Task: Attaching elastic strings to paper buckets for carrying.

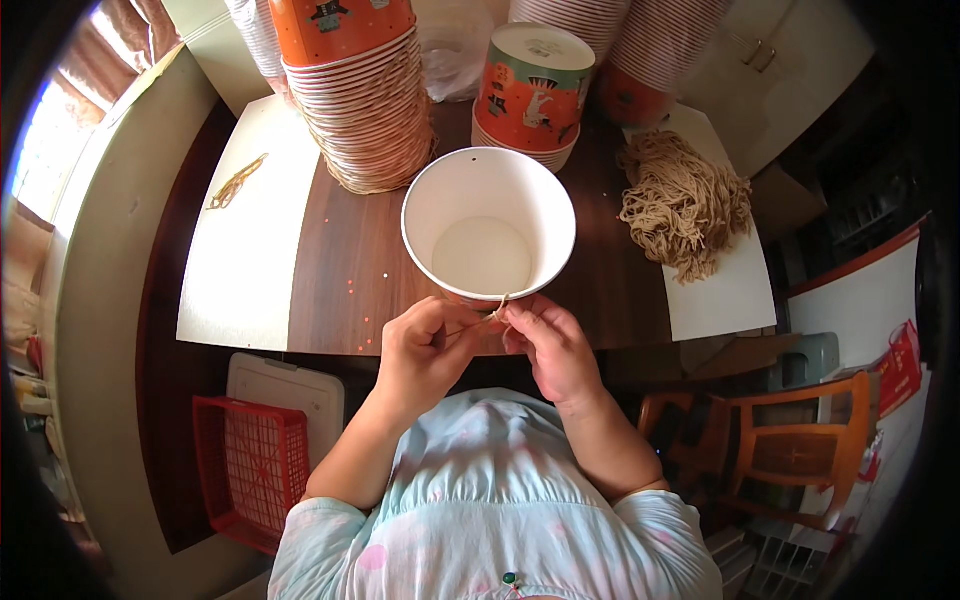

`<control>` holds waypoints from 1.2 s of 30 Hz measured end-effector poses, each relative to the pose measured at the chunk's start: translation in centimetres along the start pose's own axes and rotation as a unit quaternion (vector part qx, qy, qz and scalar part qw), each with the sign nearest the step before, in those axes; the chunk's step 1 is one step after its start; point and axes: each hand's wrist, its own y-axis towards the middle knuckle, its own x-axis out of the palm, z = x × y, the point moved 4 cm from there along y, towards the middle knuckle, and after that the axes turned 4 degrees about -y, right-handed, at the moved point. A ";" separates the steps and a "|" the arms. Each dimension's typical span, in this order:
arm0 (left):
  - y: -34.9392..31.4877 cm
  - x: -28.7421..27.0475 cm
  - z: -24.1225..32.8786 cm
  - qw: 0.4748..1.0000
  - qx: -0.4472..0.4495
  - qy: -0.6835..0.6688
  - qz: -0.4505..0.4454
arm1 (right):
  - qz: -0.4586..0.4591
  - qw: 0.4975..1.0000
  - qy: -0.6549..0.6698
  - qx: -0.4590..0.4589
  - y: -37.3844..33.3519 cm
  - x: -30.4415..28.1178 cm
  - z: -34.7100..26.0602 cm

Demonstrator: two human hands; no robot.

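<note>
A white-lined paper bucket (pixel 430 230) stands on the table right in front of me, its open top facing up. One small hole shows in its far wall. At the near rim, a tan cord (pixel 497 316) is looped through or around the edge, and a small knot or crossing sits there. My left hand (pixel 420 350) pinches one part of the cord, fingers closed. Close beside it, my right hand (pixel 552 350) pinches the cord at the knot between thumb and fingers. Both hands touch or nearly touch the near side of the bucket, whose outside is mostly hidden.
Behind on the left rises a tall stack of orange buckets (pixel 365 125) with cords hanging on them. An upturned printed bucket (pixel 530 105) tops another stack. A tangled heap of tan cords (pixel 685 205) lies right; several loose cords (pixel 237 182) lie left. A red basket (pixel 250 465) stands below.
</note>
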 end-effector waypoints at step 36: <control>0.4 1.5 -0.2 0.994 -0.022 -0.086 -0.063 | 0.002 0.993 -0.088 -0.079 -0.8 -0.4 -0.6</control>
